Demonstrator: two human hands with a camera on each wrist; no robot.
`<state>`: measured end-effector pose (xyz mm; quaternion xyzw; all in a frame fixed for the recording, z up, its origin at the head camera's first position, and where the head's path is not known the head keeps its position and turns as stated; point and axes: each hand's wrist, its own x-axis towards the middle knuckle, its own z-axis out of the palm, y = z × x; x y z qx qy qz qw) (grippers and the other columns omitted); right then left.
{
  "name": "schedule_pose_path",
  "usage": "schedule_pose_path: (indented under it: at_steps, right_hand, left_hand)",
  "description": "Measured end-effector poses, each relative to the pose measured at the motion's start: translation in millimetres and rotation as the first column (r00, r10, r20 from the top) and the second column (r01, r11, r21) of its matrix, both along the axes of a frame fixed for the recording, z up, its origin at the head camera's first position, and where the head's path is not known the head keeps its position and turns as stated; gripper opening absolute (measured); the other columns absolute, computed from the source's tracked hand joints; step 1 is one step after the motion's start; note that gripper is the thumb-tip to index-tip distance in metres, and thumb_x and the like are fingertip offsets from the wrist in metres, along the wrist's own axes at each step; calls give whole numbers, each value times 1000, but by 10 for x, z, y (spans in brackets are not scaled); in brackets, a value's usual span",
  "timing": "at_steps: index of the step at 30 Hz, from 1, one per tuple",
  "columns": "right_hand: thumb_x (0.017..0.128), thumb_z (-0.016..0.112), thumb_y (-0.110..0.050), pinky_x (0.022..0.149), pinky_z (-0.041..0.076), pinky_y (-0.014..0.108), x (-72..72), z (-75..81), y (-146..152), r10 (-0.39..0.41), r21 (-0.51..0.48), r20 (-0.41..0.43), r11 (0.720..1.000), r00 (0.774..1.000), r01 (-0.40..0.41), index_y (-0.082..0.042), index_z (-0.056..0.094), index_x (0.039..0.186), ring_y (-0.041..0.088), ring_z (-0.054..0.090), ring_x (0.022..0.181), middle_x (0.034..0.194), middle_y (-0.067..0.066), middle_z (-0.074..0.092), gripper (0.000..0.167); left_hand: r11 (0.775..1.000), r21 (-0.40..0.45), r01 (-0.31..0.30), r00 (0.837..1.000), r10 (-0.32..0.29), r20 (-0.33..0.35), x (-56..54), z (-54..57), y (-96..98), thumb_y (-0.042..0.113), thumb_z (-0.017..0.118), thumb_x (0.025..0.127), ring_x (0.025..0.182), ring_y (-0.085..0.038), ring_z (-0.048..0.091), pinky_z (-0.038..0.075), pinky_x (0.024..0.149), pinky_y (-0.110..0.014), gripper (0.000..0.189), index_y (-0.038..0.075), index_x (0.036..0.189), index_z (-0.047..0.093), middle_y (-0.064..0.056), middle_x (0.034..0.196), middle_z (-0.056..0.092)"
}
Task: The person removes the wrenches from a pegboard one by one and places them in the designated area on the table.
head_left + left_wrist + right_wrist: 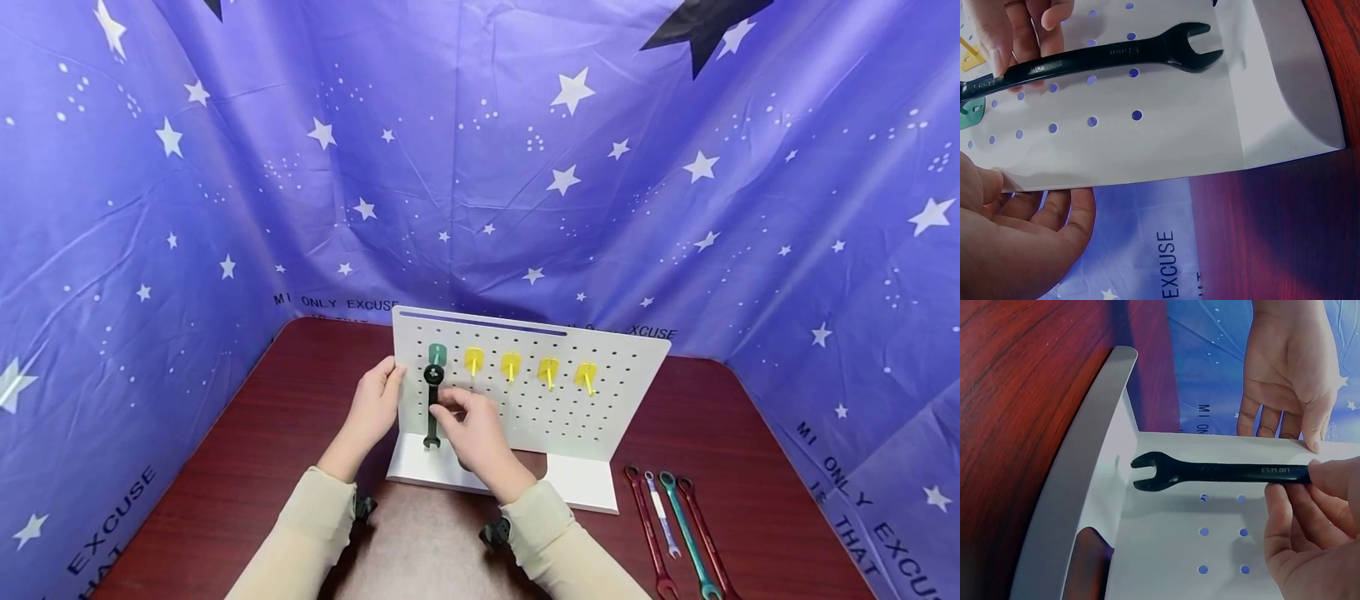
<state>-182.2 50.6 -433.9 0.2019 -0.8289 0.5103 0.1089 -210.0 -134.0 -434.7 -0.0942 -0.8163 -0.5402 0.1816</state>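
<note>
A white pegboard stand (630, 392) is upright on the table. At its left edge my left hand (375, 398) grips the panel, thumb in front and fingers behind. My right hand (480, 433) pinches a black combination wrench (432, 408) by its shank, between thumb and fingers. The wrench hangs vertically before the board, ring end up at the green hook (437, 353), open end down near the white base. In the right wrist view, lettering shows on the wrench shank (1229, 472). The ring end lies outside that view.
Yellow hooks (550, 372) stick out of the board in a row right of the green one. On the table to the right lie a teal wrench (686, 529), a small silver wrench (662, 512) and two red wrenches (651, 533). A starry blue curtain (480, 167) surrounds the table.
</note>
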Motion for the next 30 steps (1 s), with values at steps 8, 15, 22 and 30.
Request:
schedule_pose_path:
  at_steps: [8,15,22,30]
  right_hand:
    - [96,72,-10,71,52,30,23,5,37,22,7,-7,1000,1000,-22,-6,75,96,12,61,78,87,-4,69,5]
    - [95,71,-8,68,51,29,78,48,69,57,-26,12,998,998,-57,-5,74,94,11,59,72,81,-5,67,4]
    - [97,71,-9,69,53,30,112,59,98,96,-26,39,995,995,-95,-4,75,98,10,61,73,83,-4,69,7]
    - [96,71,-9,64,50,28,156,108,117,114,-15,46,993,992,-114,-5,75,97,9,58,68,80,-5,68,6]
  left_hand:
    - [1000,-11,-6,1000,6,-2,-11,-3,9,10,53,107,56,-18,39,35,55,-32,17,3,92,60,0,61,38]
    - [1000,-9,-8,1000,8,-7,-9,-2,6,8,53,106,58,-19,39,36,56,-33,15,3,95,62,0,62,37]
    - [1000,-2,-8,1000,8,6,-8,-2,1,9,53,107,60,-20,42,39,58,-34,15,3,96,62,-1,63,38]
    - [1000,-5,-8,1000,8,5,-2,3,4,9,53,107,60,-20,43,40,58,-34,17,3,93,60,-1,63,39]
